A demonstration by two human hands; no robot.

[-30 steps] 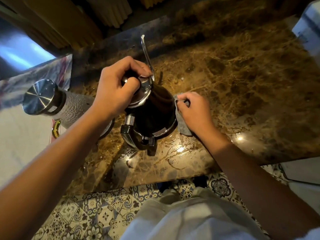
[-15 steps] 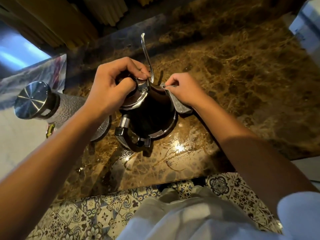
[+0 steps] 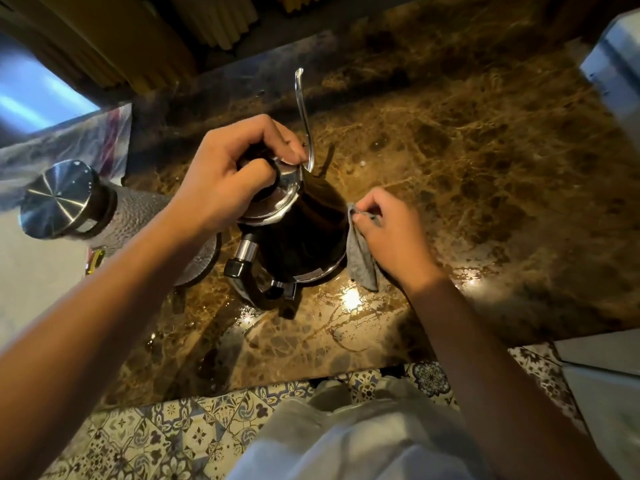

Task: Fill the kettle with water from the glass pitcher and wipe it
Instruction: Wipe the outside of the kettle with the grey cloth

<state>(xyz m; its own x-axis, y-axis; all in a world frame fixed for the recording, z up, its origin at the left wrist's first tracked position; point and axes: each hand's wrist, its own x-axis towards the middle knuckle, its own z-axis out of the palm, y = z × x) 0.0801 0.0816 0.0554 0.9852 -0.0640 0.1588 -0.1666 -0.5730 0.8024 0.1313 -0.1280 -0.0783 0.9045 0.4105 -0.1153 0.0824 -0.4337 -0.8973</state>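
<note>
A dark gooseneck kettle [image 3: 304,237] with a thin silver spout stands on the brown marble counter [image 3: 467,150]. My left hand [image 3: 225,181] grips the knob of its metal lid from above. My right hand [image 3: 388,233] pinches a grey cloth [image 3: 360,258] against the kettle's right side, low on the body. The kettle's black handle points toward me. The glass pitcher [image 3: 138,216], textured with a steel lid [image 3: 57,197], stands just left of the kettle, partly behind my left forearm.
Water streaks and light glare lie on the counter in front of the kettle. A white box [image 3: 616,71] sits at the far right corner. Patterned floor tiles [image 3: 156,438] show below the counter's front edge. A plastic-covered surface [image 3: 69,140] is at the left.
My right hand with the cloth slid from the upper part of the kettle near the spout down to its lower right side. My left hand stayed on the lid.
</note>
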